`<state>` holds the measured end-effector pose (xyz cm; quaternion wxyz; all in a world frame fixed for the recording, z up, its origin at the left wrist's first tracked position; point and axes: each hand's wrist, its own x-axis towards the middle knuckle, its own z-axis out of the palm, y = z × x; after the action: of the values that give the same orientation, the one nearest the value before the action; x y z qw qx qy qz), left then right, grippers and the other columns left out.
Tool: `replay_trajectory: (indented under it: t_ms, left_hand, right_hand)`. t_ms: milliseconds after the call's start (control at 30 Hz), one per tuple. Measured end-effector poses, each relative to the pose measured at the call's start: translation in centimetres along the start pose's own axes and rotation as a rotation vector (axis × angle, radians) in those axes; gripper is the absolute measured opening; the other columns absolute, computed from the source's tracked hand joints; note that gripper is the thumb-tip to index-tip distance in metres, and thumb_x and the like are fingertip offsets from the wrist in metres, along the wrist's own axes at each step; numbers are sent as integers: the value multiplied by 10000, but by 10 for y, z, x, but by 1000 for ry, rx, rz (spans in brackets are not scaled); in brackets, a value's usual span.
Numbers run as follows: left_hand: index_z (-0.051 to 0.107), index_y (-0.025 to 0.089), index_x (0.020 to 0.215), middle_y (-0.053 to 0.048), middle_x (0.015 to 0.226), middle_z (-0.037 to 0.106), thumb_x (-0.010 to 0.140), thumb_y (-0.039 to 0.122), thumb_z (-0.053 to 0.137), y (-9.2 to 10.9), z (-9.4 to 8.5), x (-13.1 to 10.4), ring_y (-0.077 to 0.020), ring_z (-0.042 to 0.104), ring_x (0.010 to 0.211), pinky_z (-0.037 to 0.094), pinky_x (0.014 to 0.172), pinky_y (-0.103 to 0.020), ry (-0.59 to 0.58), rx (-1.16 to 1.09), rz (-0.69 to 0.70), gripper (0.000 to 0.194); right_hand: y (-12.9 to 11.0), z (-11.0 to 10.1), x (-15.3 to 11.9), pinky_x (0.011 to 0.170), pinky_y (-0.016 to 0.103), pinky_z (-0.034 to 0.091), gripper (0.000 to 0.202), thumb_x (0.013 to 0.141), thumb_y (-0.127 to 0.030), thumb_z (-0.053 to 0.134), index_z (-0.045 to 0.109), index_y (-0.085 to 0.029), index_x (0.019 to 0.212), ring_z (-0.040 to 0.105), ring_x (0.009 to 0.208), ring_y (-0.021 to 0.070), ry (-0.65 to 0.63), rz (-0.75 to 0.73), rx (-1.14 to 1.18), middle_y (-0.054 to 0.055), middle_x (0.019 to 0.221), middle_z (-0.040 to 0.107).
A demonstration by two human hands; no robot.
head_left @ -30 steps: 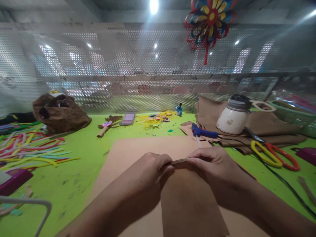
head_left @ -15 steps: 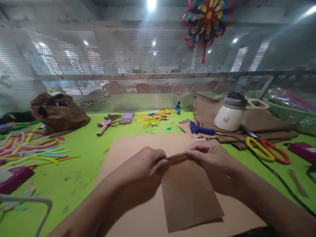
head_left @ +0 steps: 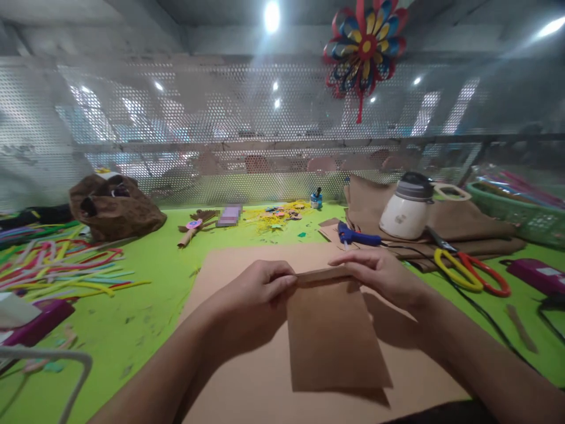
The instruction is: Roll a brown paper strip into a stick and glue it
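A sheet of brown paper (head_left: 334,335) is held a little above a larger tan sheet (head_left: 238,394) on the table, its far edge folded into a narrow strip. My left hand (head_left: 267,282) pinches the left end of that fold between thumb and fingers. At the right end, my right hand (head_left: 379,274) grips the fold, thumb below and fingers laid along the top. The paper's near edge hangs free and casts a shadow on the tan sheet. Just beyond my right hand lies a blue glue gun (head_left: 359,237).
Scissors (head_left: 472,271) with yellow and red handles and a white jug (head_left: 404,209) stand at right, beside folded brown material (head_left: 477,224) and a green basket (head_left: 521,212). Colourful strips (head_left: 66,265) and a brown bag (head_left: 115,206) lie left. A perforated screen (head_left: 212,129) rises behind.
My right hand has slid slightly right along the fold, its fingers straighter, so more of the folded strip shows. The paper's near edge has lifted a little. The view has shifted slightly.
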<state>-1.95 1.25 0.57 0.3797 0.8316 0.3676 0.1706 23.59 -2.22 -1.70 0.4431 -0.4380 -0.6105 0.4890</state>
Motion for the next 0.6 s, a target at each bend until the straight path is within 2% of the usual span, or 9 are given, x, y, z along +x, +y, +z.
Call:
replay_trajectory:
  t_ms: [67,133,233,300,333,433,500,533,600]
  left_hand:
    - [554,159,739,34,587,504,897,387,478,2,-7,1,-84,441,534,346,533,-212,-105,-188,19,288]
    - [556,159,780,32,583,542,892,439,507,2,-6,-1,-77,473,515,365,534,-209,-194,-392,11,305]
    - [567,164,812,16,565,598,839,451,598,-2,10,-6,-91,536,480,398,502,-208,-377,-699,-73,291]
    - [569,163,770,11,537,593,821,446,612,-8,25,-8,-90,521,425,366,424,-189,-398,-929,-127,291]
    - [582,158,775,5,534,598,802,435,638,-11,32,-7,-96,530,429,380,422,-190,-474,-981,-145,284]
    - [619,144,850,-12,555,614,780,416,660,-17,45,-5,-110,538,419,410,426,-210,-618,-995,-175,284]
    - [622,144,852,-18,580,610,776,447,647,-15,47,-4,-113,538,442,425,457,-227,-636,-959,-171,314]
    - [623,145,830,-15,585,598,773,466,637,-13,46,-4,-112,534,462,432,481,-236,-597,-900,-164,326]
    - [627,143,775,-10,606,578,774,481,618,-8,39,-4,-115,528,524,448,548,-258,-445,-714,-145,338]
  right_hand:
    - [-1,0,-3,666,276,498,438,793,-543,642,728,-166,1000,611,740,161,13,-2,163,83,892,678]
    - [-4,4,-8,673,263,498,412,788,-501,674,710,-196,1062,625,777,161,-31,11,232,82,945,684]
    - [-9,18,-16,693,266,492,503,704,-457,771,673,-249,1151,637,806,175,-295,-7,197,59,948,693]
    - [-13,27,-21,735,300,486,461,753,-543,691,693,-257,1116,638,831,194,-424,-76,186,63,926,699]
    - [-14,30,-22,754,309,479,425,790,-560,642,713,-256,1078,634,833,194,-456,-121,151,63,901,698]
    - [-17,33,-24,736,290,464,338,824,-512,627,769,-227,937,609,780,174,-450,-231,-6,63,816,663]
    - [-17,32,-23,731,286,467,280,799,-453,681,776,-198,865,603,790,174,-395,-225,-49,72,857,639]
    - [-16,31,-22,742,292,472,263,794,-432,691,770,-187,848,605,804,179,-379,-203,-34,75,880,635]
    - [-14,29,-21,771,306,475,257,800,-416,685,750,-177,867,606,819,184,-369,-148,32,70,885,647]
